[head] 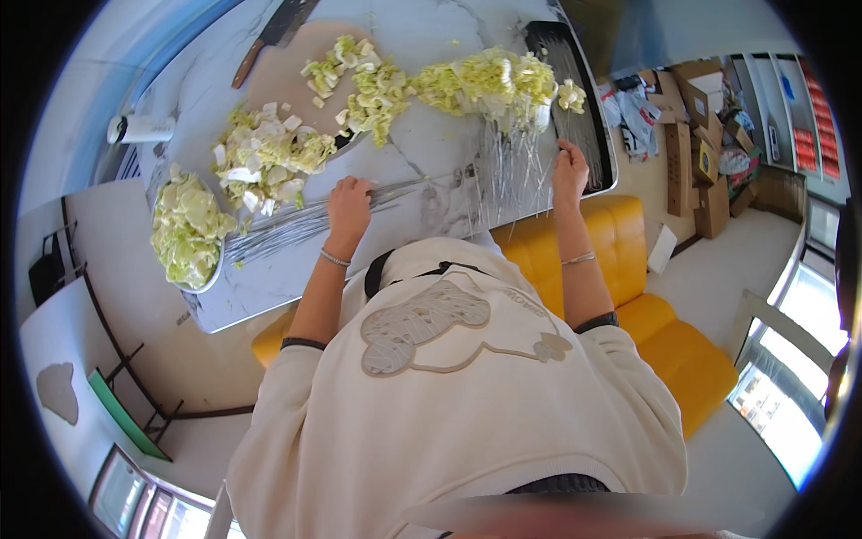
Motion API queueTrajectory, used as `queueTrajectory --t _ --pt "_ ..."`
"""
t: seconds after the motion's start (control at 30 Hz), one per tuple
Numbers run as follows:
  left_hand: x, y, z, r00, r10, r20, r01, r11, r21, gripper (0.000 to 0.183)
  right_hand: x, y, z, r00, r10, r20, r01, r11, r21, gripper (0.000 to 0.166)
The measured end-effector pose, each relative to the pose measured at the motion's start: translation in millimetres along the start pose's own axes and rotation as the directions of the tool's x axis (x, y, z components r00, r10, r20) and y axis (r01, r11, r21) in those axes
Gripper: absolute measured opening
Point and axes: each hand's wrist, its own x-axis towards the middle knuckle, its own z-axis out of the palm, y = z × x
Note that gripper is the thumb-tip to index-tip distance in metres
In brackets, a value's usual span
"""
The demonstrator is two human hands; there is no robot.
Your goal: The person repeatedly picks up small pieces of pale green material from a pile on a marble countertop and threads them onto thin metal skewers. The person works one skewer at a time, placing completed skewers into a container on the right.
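My left hand (349, 212) rests with bent fingers on a bundle of thin metal skewers (283, 232) near the table's front edge. Whether it grasps any of them is hidden. My right hand (570, 172) is at the near left edge of a black tray (609, 158), its fingertips pinched at the lower end of a thin skewer. At that skewer's far end are pale cabbage pieces (571, 96), over the tray. To the left lies a pile of cabbage-loaded skewers (488, 81), their bare ends (508, 168) pointing towards me.
Chopped cabbage (259, 158) is heaped by a round board (276, 74), where a cleaver (273, 37) lies. A white bowl of cabbage (188, 229) stands at the table's left corner, near a white cylinder (145, 129). A yellow bench (606, 249) and cardboard boxes (714, 209) are to the right.
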Motion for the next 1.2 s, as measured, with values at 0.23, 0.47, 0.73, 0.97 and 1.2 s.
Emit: queueTrajectory --t 0.23,0.47,0.73,0.97,1.2 --pt "2 -13 8 0.999 0.013 -0.032 -0.016 0.996 -0.086 0.008 5 25 10 0.990 -0.080 0.112 0.121 0.893 -0.434 0.049" --pt "1 -14 5 0.999 -0.019 -0.045 0.013 0.990 -0.144 0.005 -67 -59 4 0.888 -0.423 0.182 0.460 0.805 -0.375 0.050" --pt "3 -15 2 0.999 0.032 -0.030 -0.035 0.994 -0.103 0.006 -107 -86 38 0.751 -0.490 0.443 0.543 0.840 0.010 0.037" --pt "-1 16 -28 0.998 0.059 -0.007 -0.059 0.990 -0.125 0.004 -122 -110 44 0.733 -0.409 0.543 0.359 0.911 0.202 0.023" --pt "-6 95 -48 0.837 0.546 -0.037 -0.542 0.818 -0.195 0.009 -84 -99 44 0.547 -0.029 0.837 -0.200 0.966 0.165 0.023"
